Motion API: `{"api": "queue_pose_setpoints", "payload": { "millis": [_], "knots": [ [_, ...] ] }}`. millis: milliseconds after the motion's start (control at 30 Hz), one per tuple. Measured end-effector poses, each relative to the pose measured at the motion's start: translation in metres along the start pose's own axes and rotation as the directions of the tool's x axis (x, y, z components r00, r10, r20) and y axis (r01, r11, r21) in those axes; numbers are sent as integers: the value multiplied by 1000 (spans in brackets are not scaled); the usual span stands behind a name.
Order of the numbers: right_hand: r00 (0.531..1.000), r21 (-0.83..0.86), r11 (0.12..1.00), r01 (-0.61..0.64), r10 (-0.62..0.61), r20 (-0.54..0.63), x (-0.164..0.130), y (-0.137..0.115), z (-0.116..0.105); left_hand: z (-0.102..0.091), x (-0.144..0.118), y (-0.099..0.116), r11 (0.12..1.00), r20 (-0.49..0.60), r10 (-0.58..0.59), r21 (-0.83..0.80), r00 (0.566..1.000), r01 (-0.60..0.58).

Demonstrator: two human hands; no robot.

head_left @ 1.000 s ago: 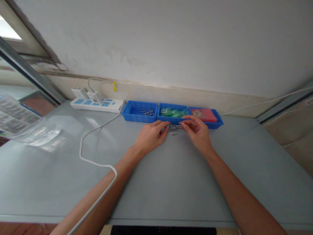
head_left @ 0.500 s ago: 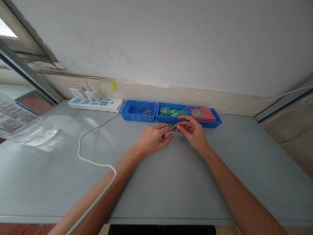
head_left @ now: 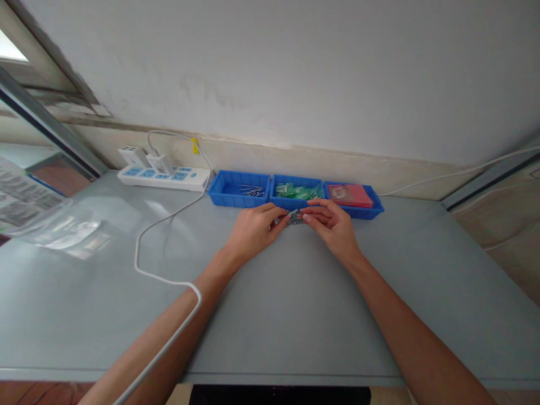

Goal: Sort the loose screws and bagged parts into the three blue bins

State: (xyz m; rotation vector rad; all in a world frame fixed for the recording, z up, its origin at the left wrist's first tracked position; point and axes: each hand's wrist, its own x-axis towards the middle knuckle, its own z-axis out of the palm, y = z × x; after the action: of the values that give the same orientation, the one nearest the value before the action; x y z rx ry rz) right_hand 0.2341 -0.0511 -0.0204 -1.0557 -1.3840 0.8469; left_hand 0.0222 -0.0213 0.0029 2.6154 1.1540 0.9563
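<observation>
Several thin metal screws (head_left: 295, 220) form a small pile on the grey table, just in front of the middle blue bin. My left hand (head_left: 256, 228) reaches the pile from the left, thumb and fingertips closed at a screw-like metal piece. From the other side, my right hand (head_left: 333, 229) has its thumb and index finger nearly together at the pile's right end; what is between them is too small to make out. Behind the hands, the middle bin (head_left: 276, 201) holds green plastic pieces (head_left: 297, 192). More metal screws (head_left: 253, 192) lie in the left bin (head_left: 228, 198).
Red packets (head_left: 352, 196) fill the right bin (head_left: 367, 212). A white power strip (head_left: 164, 179) with plugged-in adapters stands at the back left. Its white cable (head_left: 138, 247) runs across the table and over my left forearm. A clear plastic bag (head_left: 76, 233) lies at far left.
My left hand has drawn slightly left, away from my right fingertips. The thin piece between the hands and the loose screw below them no longer show there. My right hand has barely moved.
</observation>
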Motion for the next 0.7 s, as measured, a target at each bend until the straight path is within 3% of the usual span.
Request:
{"api": "queue_pose_setpoints", "payload": {
  "millis": [67, 133, 267, 367, 467, 567, 700],
  "knots": [
    [998, -137, 989, 53, -55, -12, 0, -1, -3, -7, 2, -13, 986, -148, -133, 85, 980, 147],
    [992, -326, 937, 122, -129, -1, 0, -3, -7, -14, 3, -26, 949, -273, -238, 138, 932, 282],
    [977, -591, 782, 199, -208, 53, 3, -10, -19, -21, 2, -36, 912, -244, -336, 156, 910, 379],
    [977, -656, 727, 205, -194, 91, 5, -14, -34, -18, 2, -26, 947, -145, -265, 144, 953, 285],
    [970, -698, 674, 241, -143, 196, 7, -17, -53, -10, 1, -10, 986, 31, -113, 129, 993, 109],
    [960, -738, 628, 246, -55, 273, 6, -21, -70, -1, -1, 2, 993, 207, 41, 101, 977, -63],
    [956, -793, 578, 193, 71, 284, 5, -24, -78, 6, -2, 8, 989, 259, 94, 87, 961, -121]
  ]
}}
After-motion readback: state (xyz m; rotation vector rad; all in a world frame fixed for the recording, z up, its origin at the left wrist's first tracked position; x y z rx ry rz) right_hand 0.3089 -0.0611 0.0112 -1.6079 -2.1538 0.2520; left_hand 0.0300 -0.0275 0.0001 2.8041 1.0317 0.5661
